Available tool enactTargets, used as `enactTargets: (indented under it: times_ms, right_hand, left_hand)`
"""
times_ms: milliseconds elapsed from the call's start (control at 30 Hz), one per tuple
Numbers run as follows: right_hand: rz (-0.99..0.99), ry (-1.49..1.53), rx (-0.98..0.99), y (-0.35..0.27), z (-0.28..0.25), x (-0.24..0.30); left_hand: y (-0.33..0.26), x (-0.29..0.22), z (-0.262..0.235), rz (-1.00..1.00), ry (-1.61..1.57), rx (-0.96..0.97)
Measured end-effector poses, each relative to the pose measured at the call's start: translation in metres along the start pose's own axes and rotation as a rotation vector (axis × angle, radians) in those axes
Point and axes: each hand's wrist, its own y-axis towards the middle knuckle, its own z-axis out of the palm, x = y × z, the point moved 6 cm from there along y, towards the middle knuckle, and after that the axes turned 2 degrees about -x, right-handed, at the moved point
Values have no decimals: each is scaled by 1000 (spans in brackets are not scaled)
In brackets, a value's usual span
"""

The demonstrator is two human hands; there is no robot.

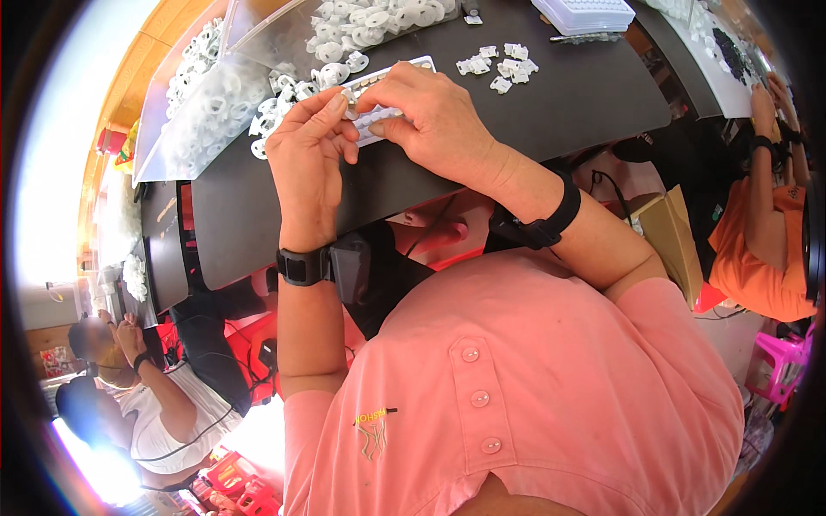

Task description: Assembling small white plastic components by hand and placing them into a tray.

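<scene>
Over the dark table my two hands meet above a white tray (367,136) with rows of small recesses. My left hand (311,146) is closed, thumb and forefinger pinched together around what looks like a small white plastic part (348,96), mostly hidden by the fingers. My right hand (434,120) curls in from the right with its fingertips close to that pinch. Its thumb hangs low over the tray; whether its fingers hold anything is hidden. White ring-shaped plastic parts (331,75) lie loose just beyond my left hand.
Clear plastic bins (202,129) heaped with white parts line the left and far side. Small white pieces (514,64) lie to the right, beyond my right hand. Stacked white trays (585,15) stand at the far right. Co-workers sit at both sides; an open carton (667,241) stands near my right elbow.
</scene>
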Motion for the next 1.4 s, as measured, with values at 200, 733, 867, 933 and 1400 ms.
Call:
enactTargets:
  times_ms: [200, 733, 867, 933, 1400]
  right_hand:
    - [-13, -6, -13, 0, -1, 1]
    - [-21, -88, -6, -2, 1, -1]
    - [-41, -97, -13, -1, -1, 2]
    - [-35, -121, -15, -2, -2, 1]
    - [21, -79, -13, -1, 0, -4]
  left_hand:
    - [-3, -2, 3, -26, -13, 0]
    - [-1, -2, 5, -43, 26, -24]
    - [-1, -5, 7, -40, 10, -10]
    - [-1, -7, 6, -38, 43, -18]
    - [4, -5, 7, -57, 44, -41]
